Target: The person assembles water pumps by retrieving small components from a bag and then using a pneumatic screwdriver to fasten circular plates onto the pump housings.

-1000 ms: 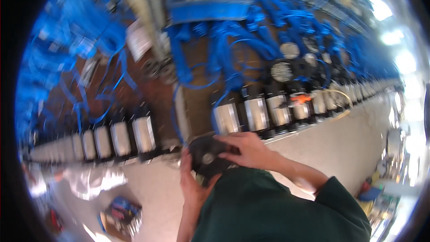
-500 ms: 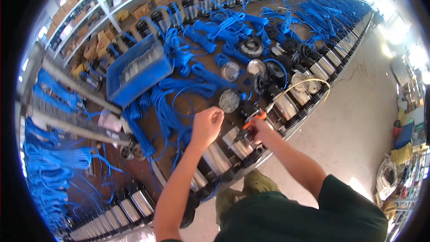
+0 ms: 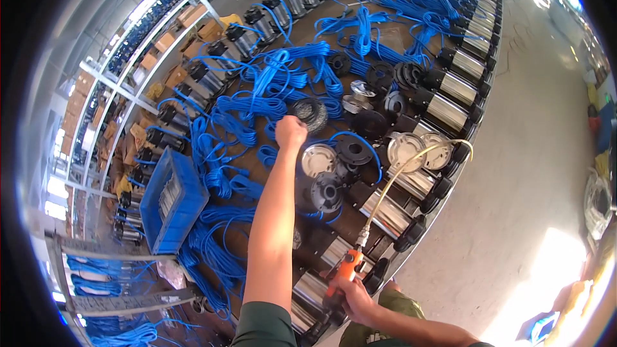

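Gripping an orange-and-black handheld tool (image 3: 348, 266) in the right hand (image 3: 357, 298), wrapping the fingers closed around its body. Holding it low, above the right-hand edge of a brown tabletop (image 3: 239, 241), over the near end of a row of shiny silver cylinders (image 3: 386, 213) with black ends. Not being able to tell whether touching any of them with the tool's dark lower end. Connecting the tool, through a silver-coloured metal coupling (image 3: 364, 236), to a thin yellow hose (image 3: 386, 187) arching over the cylinders and bending down at the tabletop's edge.

Stretching the bare left forearm (image 3: 273, 238) far across the tabletop, out of a short dark green sleeve (image 3: 263, 322). Holding the curled left hand (image 3: 291, 132) at the near rim of a round dark dish (image 3: 326, 115) containing small grey metal pieces (image 3: 316, 126). Hiding the fingertips from view there, so not being able to tell whether pinching a piece or only touching the dish.

Having flat silver metal discs (image 3: 319, 161) and black flanged rings (image 3: 326, 193) lying on the tabletop between the two hands. Having bundles of coiled blue cable (image 3: 276, 72) spreading around the dish and beyond it, and a rectangular blue plastic bin (image 3: 193, 204) sitting to the left of the forearm. Facing white metal shelving (image 3: 119, 83) stacked with brown cardboard boxes (image 3: 164, 42) at the far left.
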### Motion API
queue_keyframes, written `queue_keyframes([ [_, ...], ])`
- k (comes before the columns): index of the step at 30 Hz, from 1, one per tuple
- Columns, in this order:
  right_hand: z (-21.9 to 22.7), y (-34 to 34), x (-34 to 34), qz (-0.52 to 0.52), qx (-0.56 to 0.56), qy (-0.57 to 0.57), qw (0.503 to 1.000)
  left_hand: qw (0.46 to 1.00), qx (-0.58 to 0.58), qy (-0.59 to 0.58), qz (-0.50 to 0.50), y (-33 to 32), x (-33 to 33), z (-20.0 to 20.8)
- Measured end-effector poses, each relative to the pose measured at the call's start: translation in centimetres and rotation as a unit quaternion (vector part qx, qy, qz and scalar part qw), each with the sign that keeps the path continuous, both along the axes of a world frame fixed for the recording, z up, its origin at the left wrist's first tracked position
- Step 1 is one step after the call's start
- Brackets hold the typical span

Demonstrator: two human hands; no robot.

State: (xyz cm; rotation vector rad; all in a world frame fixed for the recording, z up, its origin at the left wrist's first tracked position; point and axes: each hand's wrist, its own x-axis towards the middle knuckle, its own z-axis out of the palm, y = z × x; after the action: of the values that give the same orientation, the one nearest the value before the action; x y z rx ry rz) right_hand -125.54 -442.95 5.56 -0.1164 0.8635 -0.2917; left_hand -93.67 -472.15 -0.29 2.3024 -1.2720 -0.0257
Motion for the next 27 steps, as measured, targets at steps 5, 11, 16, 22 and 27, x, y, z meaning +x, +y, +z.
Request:
queue_keyframes([
  [5,1.5,-3.4,-4.3,0.015,-0.181,0.023,0.983,0.906,0.046,0.325,0.268,-1.9,2.0,-3.1],
  [11,3.0,-7.0,-5.3,-0.072,-0.187,0.063,0.978,0.962,0.042,0.254,0.095,-2.0,4.5,-6.1],
  [16,2.4,-8.0,-6.0,-0.076,-0.215,0.100,0.969,0.965,-0.023,0.253,0.069,-1.4,4.6,-4.8],
  [22,1.4,-8.2,-9.7,-0.106,-0.219,0.106,0.964,0.945,-0.099,0.305,0.063,5.9,6.4,0.9],
  [27,2.3,-9.5,-10.9,-0.148,-0.227,0.083,0.959,0.937,-0.084,0.332,0.068,18.5,5.9,8.3],
])
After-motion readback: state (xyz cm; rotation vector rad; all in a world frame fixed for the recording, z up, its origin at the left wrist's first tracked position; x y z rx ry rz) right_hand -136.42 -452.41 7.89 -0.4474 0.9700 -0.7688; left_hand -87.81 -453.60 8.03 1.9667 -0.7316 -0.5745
